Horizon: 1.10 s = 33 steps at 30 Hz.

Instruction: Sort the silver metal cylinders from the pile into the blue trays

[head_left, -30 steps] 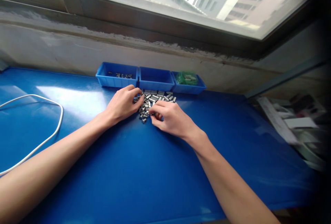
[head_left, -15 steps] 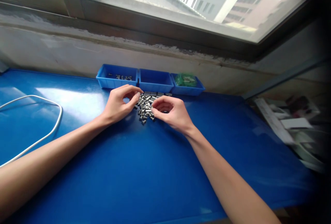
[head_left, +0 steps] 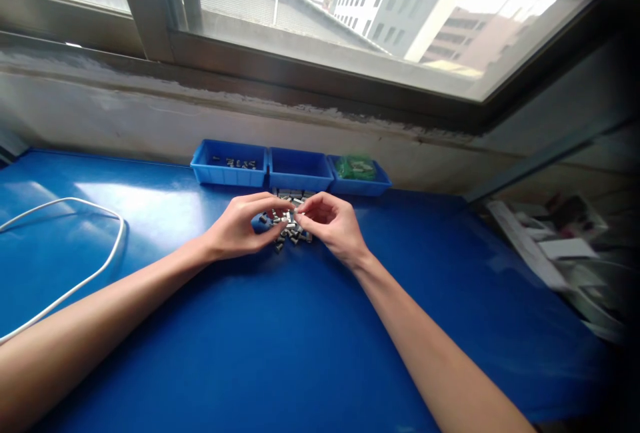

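Over a pile of small silvery metal cylindrical parts (head_left: 293, 234), my two hands meet fingertip to fingertip. My left hand (head_left: 250, 220) has its thumb and index finger curved around a small metal part (head_left: 289, 217), with a wide gap behind the fingertips. My right hand (head_left: 334, 223) is closed in a pinch at the same spot, its other fingers curled. What sits in its fingertips looks like a small metal piece, partly hidden. Several parts lie on the blue tabletop beneath and behind the fingers.
Behind the pile stand three blue bins: the left bin (head_left: 227, 176) holds a few small metal pieces, the middle bin (head_left: 300, 180) shows its bare inside, and the right bin (head_left: 357, 187) holds a green bag (head_left: 356, 168). A white cable (head_left: 117, 233) curves across the left.
My hands have come together above the pile; before, they were apart at its two sides. The left hand moved right and toward me. The camera view has tilted slightly up.
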Tool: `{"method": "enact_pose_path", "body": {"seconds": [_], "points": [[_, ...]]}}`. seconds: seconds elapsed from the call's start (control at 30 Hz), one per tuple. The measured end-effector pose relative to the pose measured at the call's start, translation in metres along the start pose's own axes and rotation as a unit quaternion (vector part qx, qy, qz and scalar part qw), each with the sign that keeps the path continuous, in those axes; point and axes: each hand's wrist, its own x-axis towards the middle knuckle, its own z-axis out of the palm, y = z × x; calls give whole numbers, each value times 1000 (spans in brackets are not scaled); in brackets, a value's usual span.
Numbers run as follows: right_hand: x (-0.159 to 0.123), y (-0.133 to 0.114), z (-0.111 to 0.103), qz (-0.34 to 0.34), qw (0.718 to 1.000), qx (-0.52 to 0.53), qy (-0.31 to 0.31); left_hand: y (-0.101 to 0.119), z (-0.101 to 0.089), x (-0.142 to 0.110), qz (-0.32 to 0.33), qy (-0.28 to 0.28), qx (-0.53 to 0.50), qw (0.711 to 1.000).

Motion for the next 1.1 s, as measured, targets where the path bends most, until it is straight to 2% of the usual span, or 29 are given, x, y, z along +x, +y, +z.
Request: {"method": "enact_pose_path", "body": {"seconds": [0.13, 0.27, 0.37, 0.43, 0.5, 0.6, 0.73, 0.8, 0.9, 1.0, 1.1], "points": [[1, 4, -2, -1, 1000, -3, -17, -3, 1, -1, 1, -7, 7, 1000], [1, 4, -1, 2, 1000, 1, -30, -5, 2, -1, -18, 15, 2, 1000], [1, 0, -3, 0, 999, -20, -27, -6, 0, 2, -85, 47, -35, 995], [0, -5, -7, -29, 995, -94, -23, -9, -3, 7, -143, 95, -73, 982], [-2, -12, -13, -81, 974, -205, -46, -15, -9, 12, -191, 168, -96, 962], [-5, -21, -22, -143, 925, -326, -137, -25, -18, 19, -243, 265, -103, 928], [-8, -25, -26, -159, 876, -412, -194, -34, -24, 23, -285, 315, -174, 889], [-9, -24, -25, -160, 859, -439, -207, -34, -23, 22, -287, 314, -195, 884], [-8, -22, -21, -168, 844, -461, -215, -29, -18, 19, -262, 282, -176, 906], [-7, -20, -19, -178, 840, -468, -209, -23, -11, 14, -240, 206, -133, 939], [-6, -19, -20, -183, 855, -444, -197, -19, -5, 9, -200, 130, -82, 968]]}}
